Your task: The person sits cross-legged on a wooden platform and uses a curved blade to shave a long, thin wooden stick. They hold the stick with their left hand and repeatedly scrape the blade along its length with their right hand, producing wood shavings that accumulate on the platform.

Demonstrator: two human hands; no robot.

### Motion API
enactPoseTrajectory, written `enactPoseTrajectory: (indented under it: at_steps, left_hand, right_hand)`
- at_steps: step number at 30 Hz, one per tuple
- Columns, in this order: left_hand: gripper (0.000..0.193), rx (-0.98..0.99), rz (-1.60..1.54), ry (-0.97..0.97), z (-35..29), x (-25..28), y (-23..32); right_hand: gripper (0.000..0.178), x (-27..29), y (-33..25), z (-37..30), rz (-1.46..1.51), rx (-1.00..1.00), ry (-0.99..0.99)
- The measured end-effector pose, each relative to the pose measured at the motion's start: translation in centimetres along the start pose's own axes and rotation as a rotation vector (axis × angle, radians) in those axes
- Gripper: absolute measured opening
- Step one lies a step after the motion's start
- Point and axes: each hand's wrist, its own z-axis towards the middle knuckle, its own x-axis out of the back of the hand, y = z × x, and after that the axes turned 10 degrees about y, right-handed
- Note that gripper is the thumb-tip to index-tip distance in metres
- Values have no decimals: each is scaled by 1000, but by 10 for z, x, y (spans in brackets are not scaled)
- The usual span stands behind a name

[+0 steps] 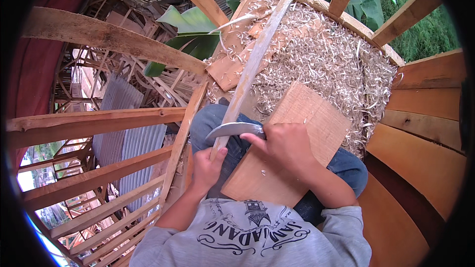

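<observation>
Head camera: left hand (207, 169) grips the wooden strip (251, 66) extending ahead of it, right hand (288, 142) clenches the curved-blade knife (233, 129), and a backward slip could cut the nearby left thumb (223, 152).

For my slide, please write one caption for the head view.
Left hand grips a long wooden strip; right hand holds a curved blade across it, with curly shavings beyond.

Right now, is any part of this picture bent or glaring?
In the head view, the upper-left wooden rail bows, as wide-lens distortion would make it; in the same head view, a daylight patch glares white at the left edge, while the knife blade and right hand look fairly clear.
</observation>
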Motion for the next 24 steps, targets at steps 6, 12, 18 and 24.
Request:
enactPoseTrajectory:
  at_steps: [6,12,18,24]
  left_hand:
    - [49,-15,25,0,-1,-3,3]
    - [49,-36,-3,-9,0,-3,5]
    - [51,32,-70,-50,4,4,-7]
    - [53,144,-240,-204,12,12,-4]
  right_hand:
    - [63,2,20,14,-65,-97,99]
    - [62,9,45,24,-120,-262,258]
    - [61,34,80,25,-130,-462,319]
    - [61,-7,-5,-3,16,-14,80]
